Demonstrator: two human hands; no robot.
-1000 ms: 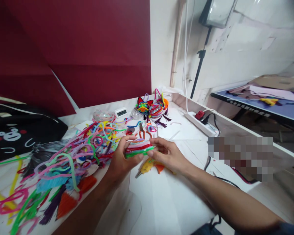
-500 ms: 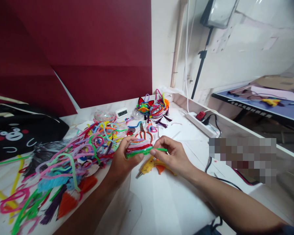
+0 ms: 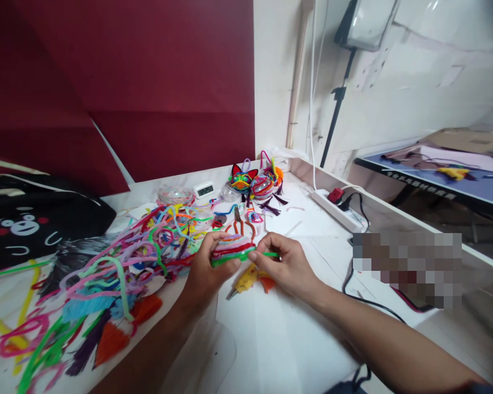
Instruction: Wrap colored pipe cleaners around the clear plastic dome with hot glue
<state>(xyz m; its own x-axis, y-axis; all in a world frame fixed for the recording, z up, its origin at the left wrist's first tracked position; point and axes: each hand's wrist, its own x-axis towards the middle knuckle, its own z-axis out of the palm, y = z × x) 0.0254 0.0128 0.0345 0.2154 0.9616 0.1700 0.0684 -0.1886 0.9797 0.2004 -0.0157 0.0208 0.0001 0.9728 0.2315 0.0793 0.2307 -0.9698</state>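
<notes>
My left hand [image 3: 211, 261] is wrapped round a rounded piece covered in striped pipe cleaners [image 3: 233, 245], in pink, white, red and green bands. On its lower edge lies a green pipe cleaner [image 3: 273, 255], whose free end sticks out to the right. My right hand [image 3: 280, 261] pinches this green strand between thumb and fingers, close against the piece. Below the hands a yellow glue gun [image 3: 246, 279] rests on white paper, partly covered by my right hand. Just behind the piece lie pliers with orange handles [image 3: 241, 225].
A tangled heap of pipe cleaners [image 3: 119, 262] and tassels spreads over the left of the table. Colourful finished-looking ornaments [image 3: 258, 183] stand at the back beside a small digital display [image 3: 205, 190]. A power strip [image 3: 339, 210] runs along the right edge; a black bag [image 3: 45, 224] lies far left.
My right hand has shifted slightly left and down along the green pipe cleaner, covering more of the glue gun. My left hand keeps its hold on the striped piece.
</notes>
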